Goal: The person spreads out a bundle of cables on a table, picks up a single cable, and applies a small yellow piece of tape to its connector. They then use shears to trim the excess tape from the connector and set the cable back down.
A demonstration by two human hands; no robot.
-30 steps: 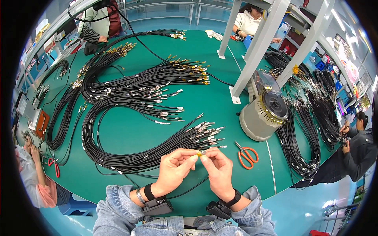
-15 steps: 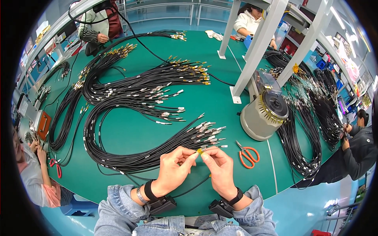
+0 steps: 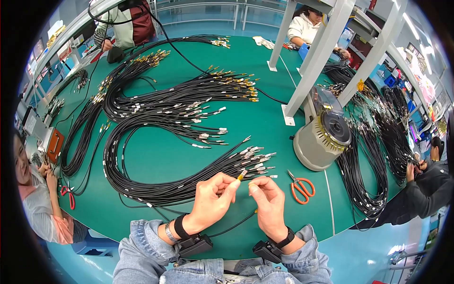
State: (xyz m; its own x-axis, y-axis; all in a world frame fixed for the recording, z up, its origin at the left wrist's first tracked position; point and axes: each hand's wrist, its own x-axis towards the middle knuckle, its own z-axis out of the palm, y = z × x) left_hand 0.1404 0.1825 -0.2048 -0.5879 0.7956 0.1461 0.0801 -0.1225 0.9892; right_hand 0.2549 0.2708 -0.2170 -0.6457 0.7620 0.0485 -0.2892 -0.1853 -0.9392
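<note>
Over the front of the green table, my left hand [image 3: 212, 196] pinches a cable end [image 3: 242, 175] with a yellow and white tip that sticks up between thumb and forefinger. A small gap to the right, my right hand [image 3: 268, 201] has thumb and forefinger pressed together; whatever tiny thing may be between them is too small to name. A black cable [image 3: 234, 230] runs from near my left wrist to below my right hand. Behind my hands curves a thick bundle of black cables [image 3: 137, 182] with white-labelled ends. Scissors [image 3: 302, 189] with orange handles lie right of my right hand.
A rounded grey machine [image 3: 316, 147] stands by white metal posts [image 3: 309, 71]. More cable bundles [image 3: 189, 90] lie further back, others [image 3: 364, 184] at the right. Co-workers sit at the left, the right and the far side. Red-handled scissors [image 3: 71, 199] lie at the left edge.
My fingertips were together on the yellow tip; now my right hand has drawn slightly away to the right. The cable end stays in my left hand. The whole view has shifted a little.
</note>
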